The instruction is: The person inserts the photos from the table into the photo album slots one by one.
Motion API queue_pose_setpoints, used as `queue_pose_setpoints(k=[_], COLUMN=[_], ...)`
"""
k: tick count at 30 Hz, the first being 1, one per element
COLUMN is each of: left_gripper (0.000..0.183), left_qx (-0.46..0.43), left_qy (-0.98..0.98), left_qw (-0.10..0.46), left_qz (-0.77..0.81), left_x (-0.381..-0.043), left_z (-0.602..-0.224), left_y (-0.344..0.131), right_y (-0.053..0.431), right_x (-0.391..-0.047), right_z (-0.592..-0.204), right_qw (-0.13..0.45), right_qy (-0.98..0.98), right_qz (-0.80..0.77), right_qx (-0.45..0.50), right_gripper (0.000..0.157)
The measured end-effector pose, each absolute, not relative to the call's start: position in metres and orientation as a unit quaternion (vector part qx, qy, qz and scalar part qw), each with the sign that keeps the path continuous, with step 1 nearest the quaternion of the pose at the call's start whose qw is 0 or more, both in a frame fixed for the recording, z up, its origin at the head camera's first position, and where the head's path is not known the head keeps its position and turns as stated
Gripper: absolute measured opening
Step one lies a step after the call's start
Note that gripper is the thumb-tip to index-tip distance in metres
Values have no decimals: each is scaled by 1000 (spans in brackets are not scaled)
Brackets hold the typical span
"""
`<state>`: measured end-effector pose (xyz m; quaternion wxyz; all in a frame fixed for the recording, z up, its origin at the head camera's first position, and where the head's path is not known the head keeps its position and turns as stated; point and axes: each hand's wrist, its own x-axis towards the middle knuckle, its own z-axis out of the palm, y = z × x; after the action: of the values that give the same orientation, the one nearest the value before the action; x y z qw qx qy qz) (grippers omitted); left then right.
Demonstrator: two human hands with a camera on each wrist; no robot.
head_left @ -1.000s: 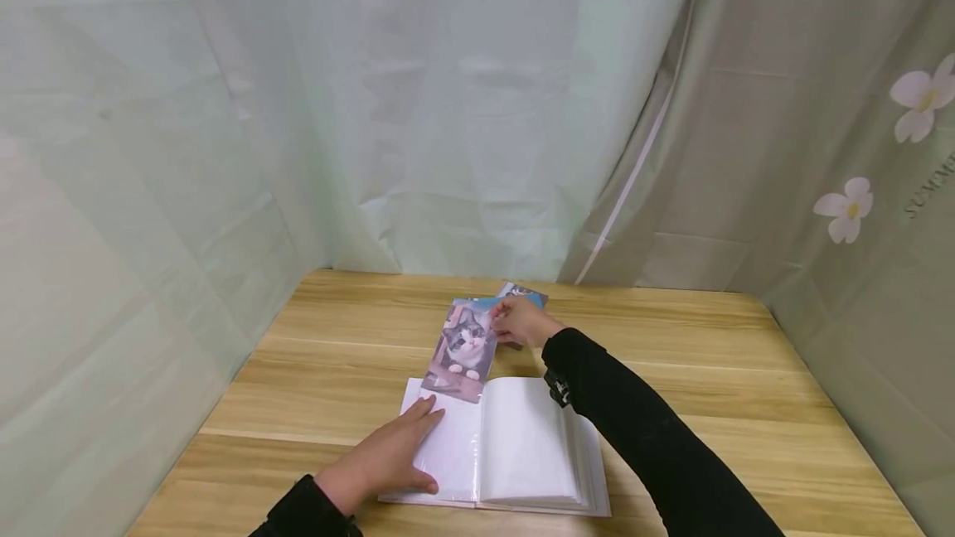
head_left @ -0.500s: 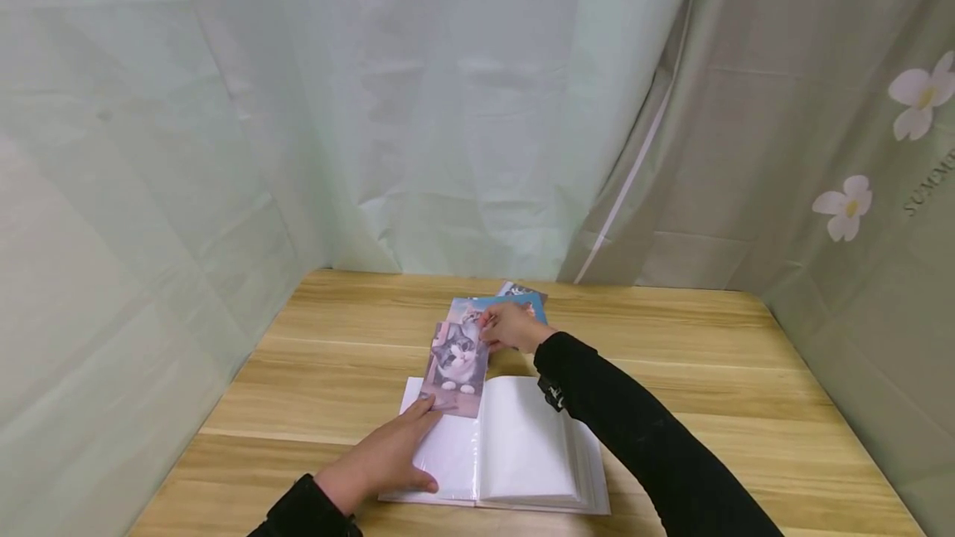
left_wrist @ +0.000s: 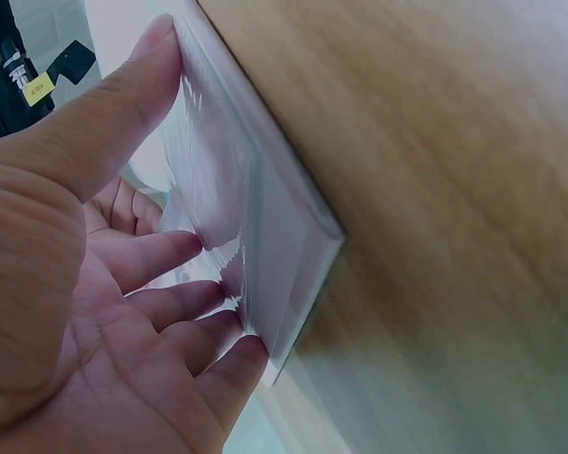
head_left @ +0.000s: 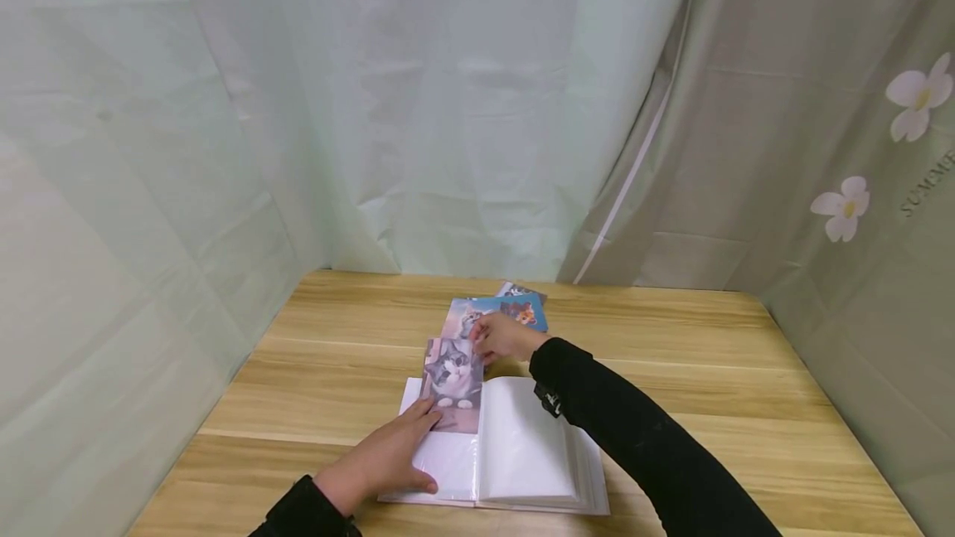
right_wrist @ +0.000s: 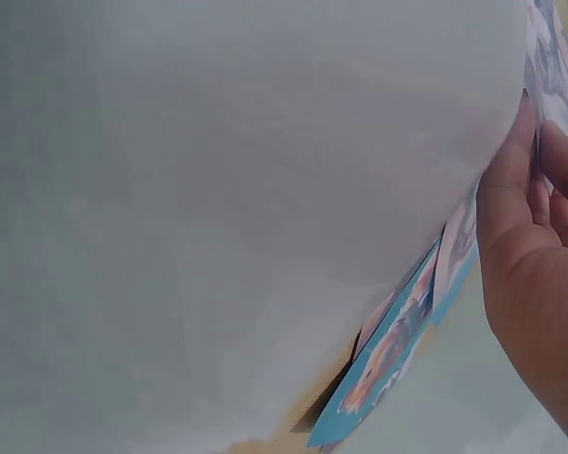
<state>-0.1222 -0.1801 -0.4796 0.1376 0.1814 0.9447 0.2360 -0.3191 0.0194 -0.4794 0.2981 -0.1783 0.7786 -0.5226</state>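
A white photo album (head_left: pixel 525 446) lies spread on the wooden table, its left page a glossy clear sleeve. Over the upper half of that page extends a photo (head_left: pixel 451 379) of a grey-and-white cat. My right hand (head_left: pixel 507 336) pinches this photo's right edge between thumb and fingers, and the right wrist view shows the same pinch on the photo (right_wrist: pixel 554 66). My left hand (head_left: pixel 384 458) rests on the left page with fingers spread, fingertips beside the photo's lower left corner. From the left wrist, its fingertips touch the clear sleeve (left_wrist: pixel 218 189) near the album's edge.
Behind the album lie other loose photos: a pale kitten one (head_left: pixel 460 315), a blue one with an orange animal (head_left: pixel 531 313), and a third (head_left: pixel 515 288) partly covered at the back. Light curtains (head_left: pixel 462 106) stand around the table (head_left: pixel 671 371).
My right hand has drawn the cat photo toward me and slightly left, further down over the left page. More of the photos behind it now shows. My left hand has stayed in place.
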Motion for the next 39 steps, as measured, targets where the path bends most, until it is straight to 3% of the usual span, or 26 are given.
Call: queue_pose_setpoints(k=[21,39], left_gripper=[98,98], left_qx=[180,185], left_qy=[941,946], left_qw=[138,130], left_qz=[249,233], left_x=[-121,-120], left_z=[-477,-480], left_y=[-180,-182], right_y=[9,8], right_x=[-299,-297], right_z=[-477,-468], right_qw=[313,289], right_qy=[814,856], right_qz=[-444,-359], right_qx=[-203,-235], right_gripper=[10,10])
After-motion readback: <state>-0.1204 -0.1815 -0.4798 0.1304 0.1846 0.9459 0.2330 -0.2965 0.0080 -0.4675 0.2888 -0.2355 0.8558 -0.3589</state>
